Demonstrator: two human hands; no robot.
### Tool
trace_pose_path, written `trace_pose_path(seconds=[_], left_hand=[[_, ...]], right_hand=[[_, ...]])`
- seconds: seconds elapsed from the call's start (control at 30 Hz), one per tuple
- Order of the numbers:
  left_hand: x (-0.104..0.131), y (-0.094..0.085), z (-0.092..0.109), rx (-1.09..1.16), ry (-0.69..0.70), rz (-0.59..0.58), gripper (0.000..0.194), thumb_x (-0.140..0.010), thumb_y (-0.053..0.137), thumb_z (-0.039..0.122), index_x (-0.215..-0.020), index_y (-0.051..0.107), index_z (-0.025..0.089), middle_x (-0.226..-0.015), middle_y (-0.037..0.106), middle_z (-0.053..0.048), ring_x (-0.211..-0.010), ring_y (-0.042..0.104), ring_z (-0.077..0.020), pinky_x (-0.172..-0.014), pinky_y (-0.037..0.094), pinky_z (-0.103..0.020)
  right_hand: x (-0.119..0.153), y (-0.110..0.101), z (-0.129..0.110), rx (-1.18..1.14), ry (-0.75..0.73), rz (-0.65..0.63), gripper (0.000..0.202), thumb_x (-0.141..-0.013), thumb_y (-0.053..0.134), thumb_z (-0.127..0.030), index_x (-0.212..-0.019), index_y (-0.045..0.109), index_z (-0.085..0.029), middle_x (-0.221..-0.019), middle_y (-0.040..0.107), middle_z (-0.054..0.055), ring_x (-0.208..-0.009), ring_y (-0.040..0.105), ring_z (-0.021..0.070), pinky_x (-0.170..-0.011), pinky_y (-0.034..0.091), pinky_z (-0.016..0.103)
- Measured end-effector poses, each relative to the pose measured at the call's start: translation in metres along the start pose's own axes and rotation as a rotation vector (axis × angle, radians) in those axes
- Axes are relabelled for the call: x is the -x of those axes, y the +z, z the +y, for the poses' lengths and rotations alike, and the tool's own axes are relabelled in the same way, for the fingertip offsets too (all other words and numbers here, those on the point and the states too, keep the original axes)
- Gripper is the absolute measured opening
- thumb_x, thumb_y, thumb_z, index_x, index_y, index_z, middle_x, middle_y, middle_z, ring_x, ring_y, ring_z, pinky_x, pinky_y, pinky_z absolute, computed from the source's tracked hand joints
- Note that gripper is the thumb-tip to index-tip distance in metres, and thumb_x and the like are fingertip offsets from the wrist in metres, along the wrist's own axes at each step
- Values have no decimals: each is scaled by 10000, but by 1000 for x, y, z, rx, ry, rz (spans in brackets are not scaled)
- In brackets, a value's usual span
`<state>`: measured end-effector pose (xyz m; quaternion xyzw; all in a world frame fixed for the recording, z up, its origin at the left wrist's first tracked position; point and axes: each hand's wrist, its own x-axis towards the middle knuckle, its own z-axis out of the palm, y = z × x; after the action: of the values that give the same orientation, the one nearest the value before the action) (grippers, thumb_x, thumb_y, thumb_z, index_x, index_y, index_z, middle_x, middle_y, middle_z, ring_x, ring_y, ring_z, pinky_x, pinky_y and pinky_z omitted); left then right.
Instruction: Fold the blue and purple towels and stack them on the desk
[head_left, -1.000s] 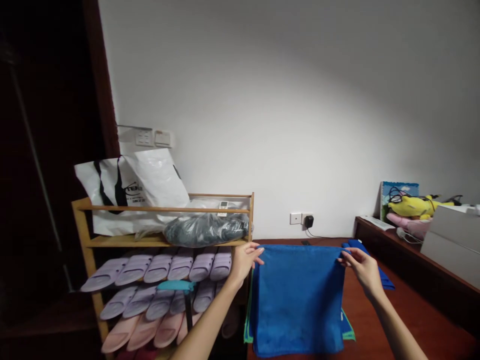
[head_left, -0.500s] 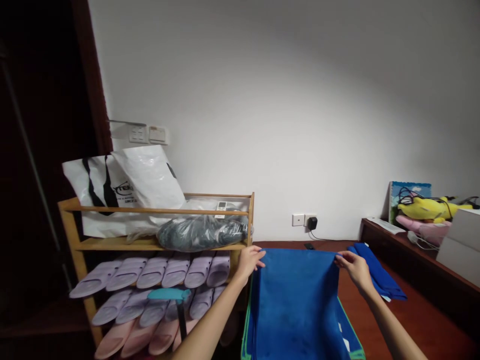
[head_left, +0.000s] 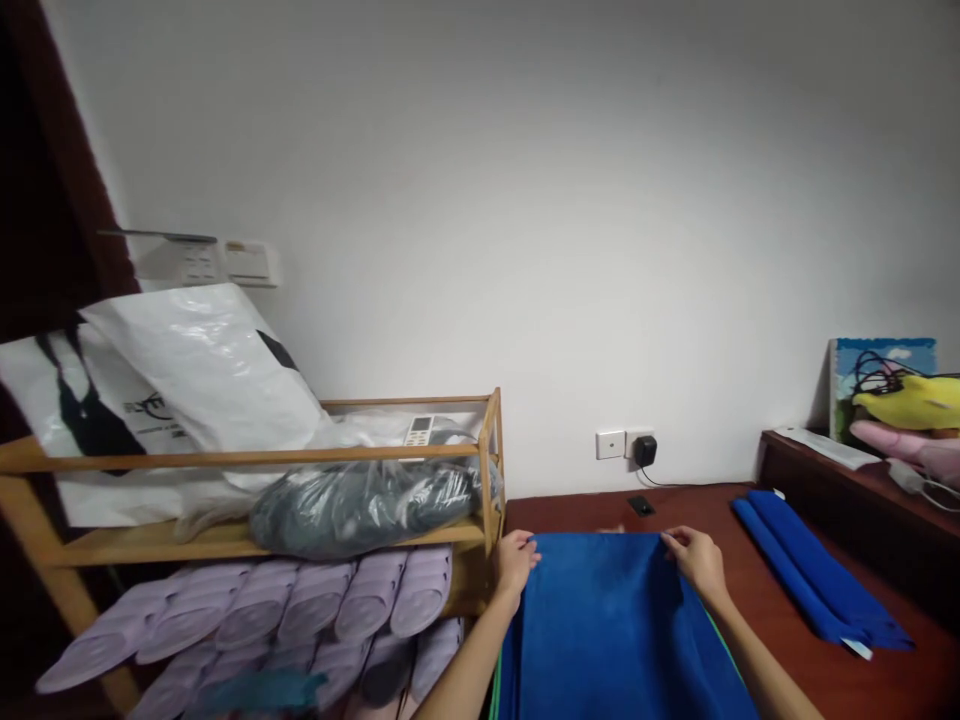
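A blue cloth point(head_left: 600, 625) stretches between my two hands, its top edge level and its lower part running out of view at the bottom. My left hand point(head_left: 517, 562) pinches the upper left corner. At the upper right corner, my right hand point(head_left: 694, 562) grips the cloth between thumb and fingers. Blue layers with green edging point(head_left: 721, 640) show beneath it, partly covered. Over to the right, a folded blue cloth point(head_left: 821, 570) with a white tag lies on the reddish-brown table point(head_left: 555, 512).
To the left, a wooden rack point(head_left: 420, 452) holds white bags point(head_left: 195, 370), a plastic-wrapped dark bundle point(head_left: 360, 505), a remote point(head_left: 419, 432) and rows of lilac slippers point(head_left: 371, 595). A black plug point(head_left: 644, 451) sits in the wall socket. A raised ledge point(head_left: 810, 480) with a yellow plush point(head_left: 911, 403) is at right.
The view has moved closer to the table and rack. Both hands, still gripping the cloth's corners, appear lower in the picture. The folded cloth at right appears larger and farther right.
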<state>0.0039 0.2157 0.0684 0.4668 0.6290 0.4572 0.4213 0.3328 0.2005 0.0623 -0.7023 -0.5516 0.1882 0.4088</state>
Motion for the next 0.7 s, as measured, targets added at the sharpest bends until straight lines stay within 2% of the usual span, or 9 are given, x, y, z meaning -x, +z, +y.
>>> trace_pose_path(seconds=[0.1, 0.17, 0.2, 0.3, 0.4, 0.47, 0.53, 0.63, 0.7], left_hand=[[-9, 13, -17, -94, 34, 33, 274, -828, 562, 177, -1095, 562, 113, -1060, 656, -115, -913, 649, -183, -816, 512, -311], [-6, 27, -26, -159, 93, 48, 476, -772, 568, 114, -1241, 487, 118, -1292, 540, -156, -1183, 514, -226, -982, 410, -318], [-2, 36, -31, -177, 133, 45, 558, -755, 560, 95, -1299, 443, 139, -1393, 448, -134, -1286, 401, -216, -1050, 333, -307], [14, 62, -47, -367, 334, -84, 639, -764, 470, 77, -1382, 361, 200, -1510, 259, -27, -1389, 164, -150, -1134, 151, -288], [22, 72, -65, -737, 482, -255, 572, -832, 384, 177, -1399, 331, 229, -1511, 232, -17, -1395, 142, -174, -1146, 110, -409], [19, 64, -73, -877, 492, -255, 524, -877, 345, 320, -1398, 331, 256, -1511, 223, -20, -1395, 145, -203, -1138, 102, -475], [13, 52, -75, -956, 461, -196, 539, -886, 315, 429, -1400, 320, 269, -1514, 213, -24, -1395, 148, -222, -1127, 117, -510], [10, 41, -70, -1077, 408, -101, 553, -891, 283, 436, -1409, 296, 241, -1507, 222, -50, -1391, 160, -242, -1115, 122, -547], [20, 39, -70, -1098, 443, -45, 547, -897, 285, 388, -1418, 261, 224, -1503, 225, -55, -1389, 164, -245, -1117, 108, -553]], right_hand=[[-2, 25, 7, 48, 25, -53, 325, -801, 416, -409, -882, 660, -210, -791, 729, 54, -618, 667, 177, -582, 481, 248], [8, 50, 5, 100, 10, -76, 362, -821, 391, -378, -1024, 629, -196, -940, 721, 80, -750, 683, 190, -669, 496, 262], [16, 66, 1, 126, -13, -91, 397, -829, 382, -367, -1114, 594, -188, -1021, 702, 93, -836, 678, 198, -726, 495, 275], [46, 114, -12, 180, -152, -189, 493, -845, 386, -372, -1292, 477, -184, -1233, 604, 91, -1098, 582, 191, -907, 437, 289], [64, 142, -13, 217, -272, -288, 503, -850, 403, -411, -1311, 477, -223, -1379, 471, 52, -1292, 391, 184, -1057, 306, 329], [62, 139, 0, 313, -274, -286, 542, -856, 381, -478, -1328, 460, -222, -1433, 388, 61, -1352, 279, 214, -1102, 223, 423], [52, 123, 19, 451, -214, -243, 602, -862, 331, -542, -1368, 399, -222, -1469, 317, 69, -1375, 212, 230, -1103, 194, 490], [41, 94, 37, 560, -80, -218, 624, -872, 271, -567, -1400, 328, -239, -1489, 266, 62, -1376, 199, 241, -1078, 235, 531], [49, 82, 40, 561, -58, -216, 629, -872, 268, -573, -1398, 330, -234, -1490, 254, 66, -1374, 198, 253, -1072, 240, 548]])
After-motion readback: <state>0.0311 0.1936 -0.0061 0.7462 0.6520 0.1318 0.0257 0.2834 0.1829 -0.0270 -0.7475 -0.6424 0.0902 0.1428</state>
